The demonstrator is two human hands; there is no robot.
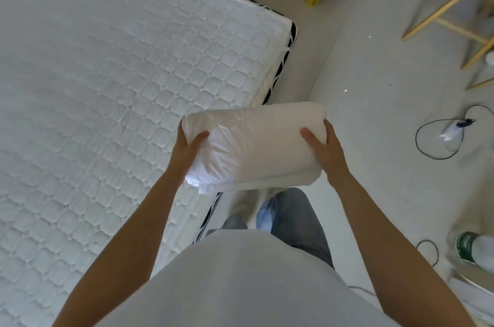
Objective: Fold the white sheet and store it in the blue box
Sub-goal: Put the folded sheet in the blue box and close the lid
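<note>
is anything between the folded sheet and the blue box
Cannot tell: no blue box is in view. The folded sheet is held in the air by the left hand and right hand, beside the mattress corner.

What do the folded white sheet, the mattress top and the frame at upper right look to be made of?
Folded white sheet: thin woven fabric, matte, judging by creases and stacked layers at its edge. Mattress top: quilted textile with stitched cells, faint sheen. Frame: probably light wood, tan straight bars; blur leaves it open.
</note>
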